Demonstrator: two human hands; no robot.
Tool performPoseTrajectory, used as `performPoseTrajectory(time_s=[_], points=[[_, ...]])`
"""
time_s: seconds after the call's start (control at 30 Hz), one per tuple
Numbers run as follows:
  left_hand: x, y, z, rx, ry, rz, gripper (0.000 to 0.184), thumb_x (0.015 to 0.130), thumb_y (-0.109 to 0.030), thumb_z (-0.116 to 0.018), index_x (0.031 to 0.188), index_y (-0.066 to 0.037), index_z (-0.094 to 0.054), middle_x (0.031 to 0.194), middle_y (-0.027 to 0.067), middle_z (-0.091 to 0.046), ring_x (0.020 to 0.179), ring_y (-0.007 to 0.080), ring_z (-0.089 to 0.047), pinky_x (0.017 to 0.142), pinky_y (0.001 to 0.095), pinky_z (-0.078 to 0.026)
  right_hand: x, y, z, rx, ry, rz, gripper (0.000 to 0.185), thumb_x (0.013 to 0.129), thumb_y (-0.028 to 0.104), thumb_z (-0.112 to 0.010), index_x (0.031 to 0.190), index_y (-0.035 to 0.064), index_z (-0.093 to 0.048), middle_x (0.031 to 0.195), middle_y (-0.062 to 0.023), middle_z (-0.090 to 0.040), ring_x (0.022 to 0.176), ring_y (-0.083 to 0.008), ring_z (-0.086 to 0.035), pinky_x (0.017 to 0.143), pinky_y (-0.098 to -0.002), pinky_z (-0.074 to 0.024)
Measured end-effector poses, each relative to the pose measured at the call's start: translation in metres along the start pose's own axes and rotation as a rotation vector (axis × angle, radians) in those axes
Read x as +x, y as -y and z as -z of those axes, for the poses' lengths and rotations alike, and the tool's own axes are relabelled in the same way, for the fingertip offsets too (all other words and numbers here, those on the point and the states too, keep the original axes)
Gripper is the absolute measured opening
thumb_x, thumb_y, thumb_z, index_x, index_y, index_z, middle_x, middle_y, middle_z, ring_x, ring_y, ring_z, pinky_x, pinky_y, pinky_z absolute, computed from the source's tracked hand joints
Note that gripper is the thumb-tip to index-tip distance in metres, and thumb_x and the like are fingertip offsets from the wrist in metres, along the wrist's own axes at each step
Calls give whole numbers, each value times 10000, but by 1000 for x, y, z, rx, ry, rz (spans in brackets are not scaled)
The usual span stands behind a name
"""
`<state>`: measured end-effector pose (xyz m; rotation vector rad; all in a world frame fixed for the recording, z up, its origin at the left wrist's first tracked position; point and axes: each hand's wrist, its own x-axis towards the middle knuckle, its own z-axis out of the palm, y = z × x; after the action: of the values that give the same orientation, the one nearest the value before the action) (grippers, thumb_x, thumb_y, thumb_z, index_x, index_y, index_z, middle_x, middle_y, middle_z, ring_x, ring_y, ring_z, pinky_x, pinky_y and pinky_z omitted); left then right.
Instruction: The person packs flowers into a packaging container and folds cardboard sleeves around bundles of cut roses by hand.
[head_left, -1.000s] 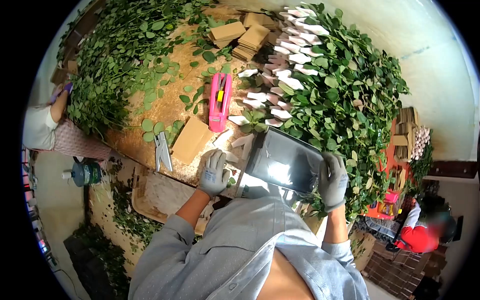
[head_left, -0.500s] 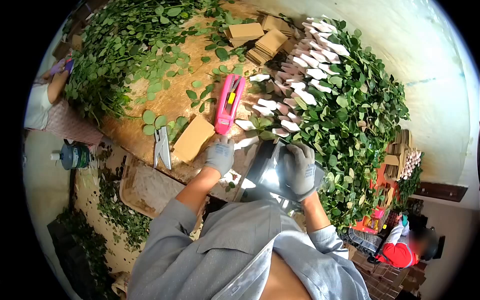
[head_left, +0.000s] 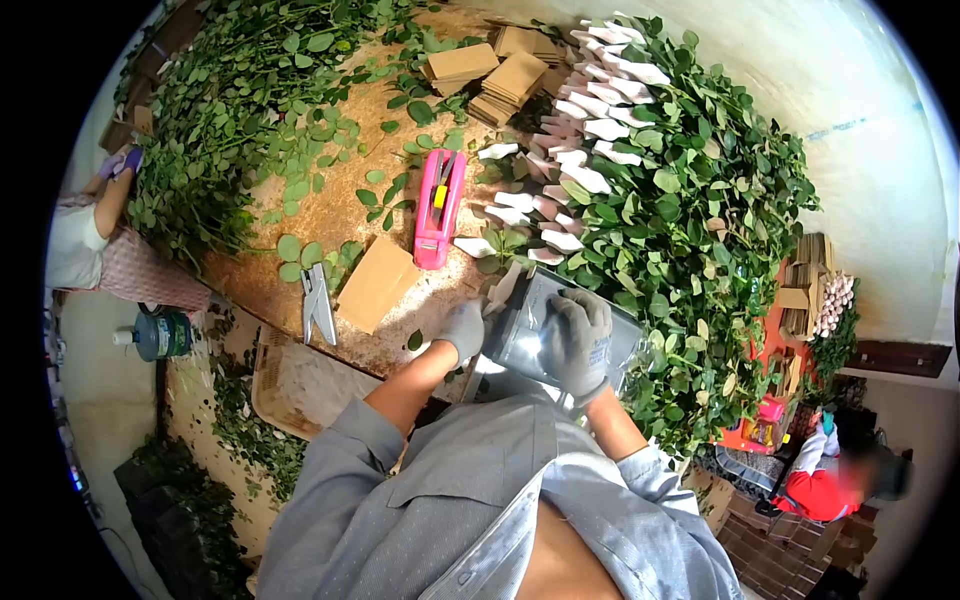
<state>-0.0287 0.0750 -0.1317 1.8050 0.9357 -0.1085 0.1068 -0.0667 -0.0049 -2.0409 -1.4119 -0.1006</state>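
My left hand [head_left: 464,332], in a grey glove, has its fingers closed on a narrow white bud sleeve [head_left: 503,287] at the left edge of the plastic; whether a bud is inside, I cannot tell. My right hand [head_left: 582,345], gloved as well, lies with fingers stretched out on a stack of shiny clear plastic sheets [head_left: 520,335] in front of my body. Beyond them, several white-sleeved flower buds [head_left: 585,178] lie in rows with leafy stems [head_left: 690,220]. A pink stapler [head_left: 438,215] rests on the table left of the buds.
Silver pliers-like stapler [head_left: 318,303] and a cardboard piece [head_left: 378,284] lie near the table edge. Folded cardboard [head_left: 510,80] is stacked at the back. Loose greenery [head_left: 250,110] covers the left side. One co-worker's arm [head_left: 115,200] is at left; another person [head_left: 820,480] sits at lower right.
My left hand has moved right to the plastic, carrying the white sleeve with it. The plastic sheets have shifted slightly under my right hand. The whole view has turned a little.
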Motion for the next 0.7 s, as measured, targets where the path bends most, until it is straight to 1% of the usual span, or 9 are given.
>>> performPoseTrajectory(time_s=[0.17, 0.3, 0.4, 0.43, 0.5, 0.57, 0.6, 0.67, 0.7], points=[[1, 13, -8, -86, -42, 79, 361, 944, -257, -611, 1234, -49, -671, 1133, 251, -700, 1061, 409, -673, 919, 465, -522, 3, 0, 3, -2, -22, 41, 265, 827, 39, -645, 1092, 39, -639, 1127, -174, -625, 1056, -368, -584, 938, -466, -459], [-74, -4, 49, -13, -154, -126, 386, 955, -247, -604, 1245, 3, -648, 1201, 254, -662, 1097, 400, -646, 947, 438, -498, 1, -1, 4, 2, -24, 31, 255, 837, 49, -641, 1091, 35, -639, 1134, -176, -625, 1067, -370, -579, 952, -468, -454], [-123, 66, 87, 222, -2, -287, 327, 949, -259, -598, 1150, -5, -645, 1169, 235, -641, 1068, 399, -622, 961, 455, -480, -1, -2, 6, 41, -10, 39, 273, 854, 74, -669, 1122, 46, -626, 1144, -168, -610, 1101, -380, -563, 983, -489, -435], [-147, 72, 103, 110, 57, -198, 366, 942, -304, -619, 1166, -15, -642, 1166, 234, -643, 1110, 390, -607, 999, 455, -472, -1, -1, 7, 32, -11, 35, 272, 854, 75, -671, 1121, 46, -627, 1141, -168, -611, 1098, -381, -564, 979, -489, -437], [-175, 139, 124, 494, 177, 111, 412, 910, -316, -670, 1213, -41, -626, 1187, 209, -633, 1120, 380, -607, 1021, 460, -470, -1, -1, 5, 31, -18, 40, 272, 853, 74, -674, 1120, 49, -628, 1135, -169, -611, 1090, -381, -568, 969, -488, -441], [-207, 143, 142, 720, 120, 312, 422, 885, -307, -696, 1227, -70, -627, 1217, 179, -615, 1109, 385, -609, 1030, 460, -470, -1, -2, 3, 31, -35, 44, 267, 852, 69, -673, 1116, 55, -630, 1127, -170, -611, 1079, -377, -573, 951, -482, -448], [-214, 150, 143, 718, 115, 319, 422, 885, -307, -696, 1227, -70, -627, 1217, 179, -615, 1109, 385, -609, 1030, 460, -470, -1, -1, 2, 37, -34, 48, 267, 852, 69, -673, 1116, 55, -630, 1127, -170, -611, 1079, -377, -573, 951, -482, -448], [-220, 162, 142, 796, -195, 173, 404, 873, -303, -694, 1214, -92, -640, 1248, 159, -597, 1069, 390, -619, 992, 460, -482, -1, 0, 4, 24, -24, 45, 264, 853, 68, -670, 1114, 57, -631, 1125, -168, -611, 1078, -373, -573, 952, -477, -447], [-218, 156, 140, 790, -193, 173, 404, 873, -303, -694, 1214, -92, -640, 1248, 159, -597, 1069, 390, -619, 992, 460, -482, -2, -1, 1, 4, -21, 48, 263, 855, 70, -670, 1115, 59, -631, 1124, -166, -612, 1076, -370, -573, 953, -475, -445]])
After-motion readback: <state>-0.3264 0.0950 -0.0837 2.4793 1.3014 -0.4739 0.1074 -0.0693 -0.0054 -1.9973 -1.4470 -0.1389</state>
